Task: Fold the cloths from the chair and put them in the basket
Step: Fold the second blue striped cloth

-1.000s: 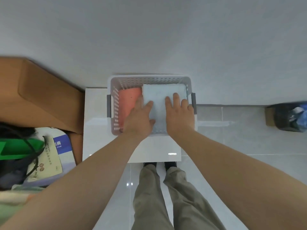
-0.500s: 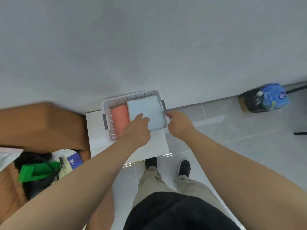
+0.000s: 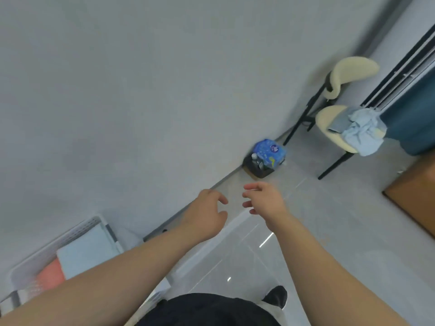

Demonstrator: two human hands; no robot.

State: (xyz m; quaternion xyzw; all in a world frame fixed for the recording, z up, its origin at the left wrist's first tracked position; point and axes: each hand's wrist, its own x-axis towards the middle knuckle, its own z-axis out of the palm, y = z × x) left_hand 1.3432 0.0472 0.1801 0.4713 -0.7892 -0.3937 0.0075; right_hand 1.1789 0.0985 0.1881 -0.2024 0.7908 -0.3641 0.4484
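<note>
Both my hands have come off the folded cloth and out of the basket (image 3: 77, 231) since a second ago, and my view has swung round toward the chair (image 3: 334, 123). From the head camera, my left hand (image 3: 207, 216) hangs over the grey floor near the middle of the frame, fingers loosely curled and apart, holding nothing. My right hand (image 3: 264, 201) is just beside it at its 3 o'clock, fingers spread and slack, also empty; the two hands do not touch.

The white perforated basket now sits at 8 o'clock, partly hidden behind my left forearm. Inside it lie a folded pale blue cloth (image 3: 87, 251) and, touching it toward the lower left corner, a folded pink cloth (image 3: 50, 276).

At 2 o'clock stands the cream chair on black legs, well apart from my hands. On its seat rests a crumpled pale blue cloth (image 3: 361, 132), hanging over the seat's right edge, with a flatter grey-blue cloth (image 3: 339, 123) touching it at its 9 o'clock.

Between my hands and the chair, against the wall, is a dark bin (image 3: 260, 169) topped with a blue packet (image 3: 269, 151). My black shoe (image 3: 276, 298) shows at 5 o'clock
</note>
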